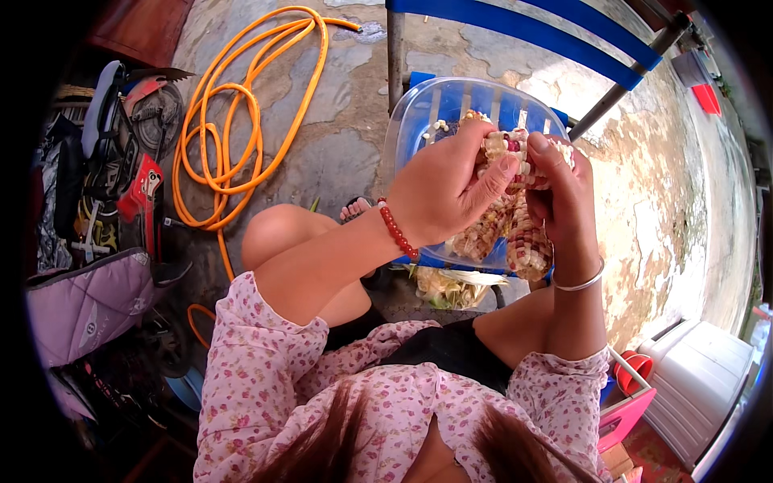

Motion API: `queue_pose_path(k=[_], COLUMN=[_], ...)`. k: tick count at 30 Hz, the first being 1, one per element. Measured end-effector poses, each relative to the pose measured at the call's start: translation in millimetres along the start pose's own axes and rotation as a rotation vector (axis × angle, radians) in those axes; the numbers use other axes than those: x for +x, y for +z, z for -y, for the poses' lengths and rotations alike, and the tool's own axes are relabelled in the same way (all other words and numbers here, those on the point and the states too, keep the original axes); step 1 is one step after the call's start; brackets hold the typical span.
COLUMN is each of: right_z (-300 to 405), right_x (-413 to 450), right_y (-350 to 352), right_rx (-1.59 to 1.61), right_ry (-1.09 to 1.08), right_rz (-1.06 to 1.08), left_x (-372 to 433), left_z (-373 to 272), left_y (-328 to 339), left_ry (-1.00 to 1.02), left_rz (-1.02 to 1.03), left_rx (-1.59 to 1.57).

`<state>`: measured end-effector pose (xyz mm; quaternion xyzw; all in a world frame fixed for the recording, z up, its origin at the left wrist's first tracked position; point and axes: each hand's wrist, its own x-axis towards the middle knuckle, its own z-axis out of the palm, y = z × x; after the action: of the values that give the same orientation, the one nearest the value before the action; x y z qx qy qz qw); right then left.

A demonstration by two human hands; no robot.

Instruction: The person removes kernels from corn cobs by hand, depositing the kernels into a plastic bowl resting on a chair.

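Observation:
Both of my hands grip one ear of corn (512, 145) with white and dark red kernels, held over a clear plastic tub (403, 130). My left hand (444, 181), a red bead bracelet on its wrist, has its thumb pressed along the near side of the ear. At the other end, my right hand (564, 187) wraps the ear with its thumb on top; a silver bangle circles that wrist. Below the hands, more ears of corn (529, 244) rest at the tub's near side, partly hidden. Loose white kernels (441, 125) lie inside the tub.
The tub stands on a metal-framed chair with blue straps (543, 36). Corn husks (453, 290) lie beneath it. An orange hose (259, 121) is coiled on the floor at left, beside a cluttered pile with a lilac quilted cover (96, 302). A white bin (694, 380) stands at lower right.

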<state>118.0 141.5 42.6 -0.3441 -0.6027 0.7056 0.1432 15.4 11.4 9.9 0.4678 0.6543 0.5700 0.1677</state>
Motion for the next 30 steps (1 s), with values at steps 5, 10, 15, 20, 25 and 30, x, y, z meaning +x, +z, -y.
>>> queue_pose_path(k=[5, 10, 15, 20, 25, 30], right_z=[-2.8, -3.0, 1.4, -0.2, -2.0, -3.2], right_x=[-0.2, 1.1, 4.3, 9.7, 5.3, 8.4], right_y=[-3.2, -3.1, -6.2, -14.5, -17.4, -13.9], right_rx=[0.063, 0.093, 0.110, 0.095, 0.084, 0.131], right_ry=[0.050, 0.085, 0.075, 0.187, 0.165, 0.189], right_rz=[0.029, 0.057, 0.051, 0.077, 0.192, 0.114], left_x=[-2.8, -2.4, -0.8, 1.4, 1.0, 2.9], left_z=[7.6, 10.3, 10.5, 6.6, 7.4, 3.2], left_y=[5.3, 2.9, 2.1, 4.7, -7.8, -11.8], left_ry=[0.069, 0.093, 0.051, 0.214, 0.133, 0.087], left_rz=[-0.105, -0.102, -0.091, -0.085, 0.015, 0.011], left_rx=[0.128, 0.137, 0.000, 0.019, -0.006, 0.099])
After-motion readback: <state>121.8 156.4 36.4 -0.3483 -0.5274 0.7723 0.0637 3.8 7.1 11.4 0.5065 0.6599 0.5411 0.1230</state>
